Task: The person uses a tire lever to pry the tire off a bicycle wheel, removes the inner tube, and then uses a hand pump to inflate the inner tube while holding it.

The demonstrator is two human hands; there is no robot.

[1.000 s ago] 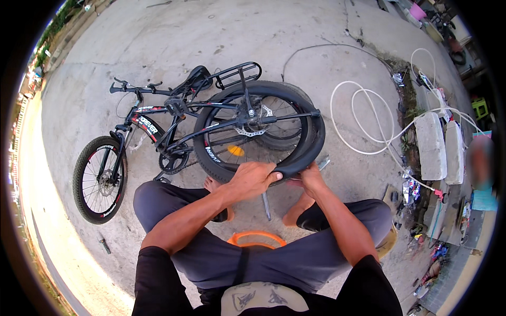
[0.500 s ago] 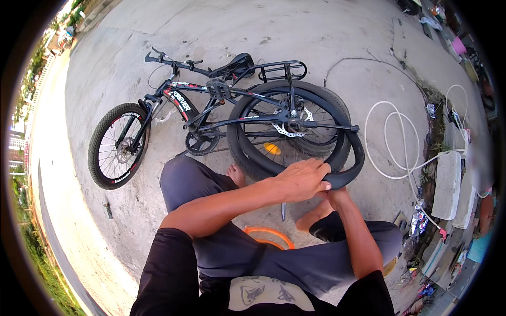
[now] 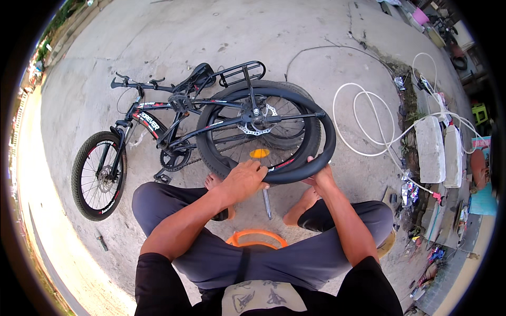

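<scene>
Plainly, the relation that matters is between the right hand [image 3: 320, 178] and the loose bow of black inner tube [image 3: 331, 142]: the bow stands out past the right edge of the rear wheel [image 3: 257, 126], and it lies just beyond that hand, far and slightly right, so the right hand is the nearer of the two. Along there its length curves from near to far, outside the tyre [image 3: 202, 134]; between the hands it runs mostly left to right, along the wheel's near edge, the right end a little farther off. The right hand grips it from the near right, thumb up on the inner side and fingers tucked below. The left hand [image 3: 245, 181] sits farther left on the same near edge, fingers folded down over the tube, thumb pointing right; how hard it presses I cannot tell. A dark bar [image 3: 295, 117] reaches right from the hub [image 3: 256, 111] and ends at the bow, touching or just beside it. The bicycle [image 3: 150, 121] lies on its side on the concrete ground [image 3: 174, 31], its frame stretching left from the wheel. Near the hands, a slim metal rod [image 3: 267, 204] shows between the feet [image 3: 303, 206], running roughly near to far
</scene>
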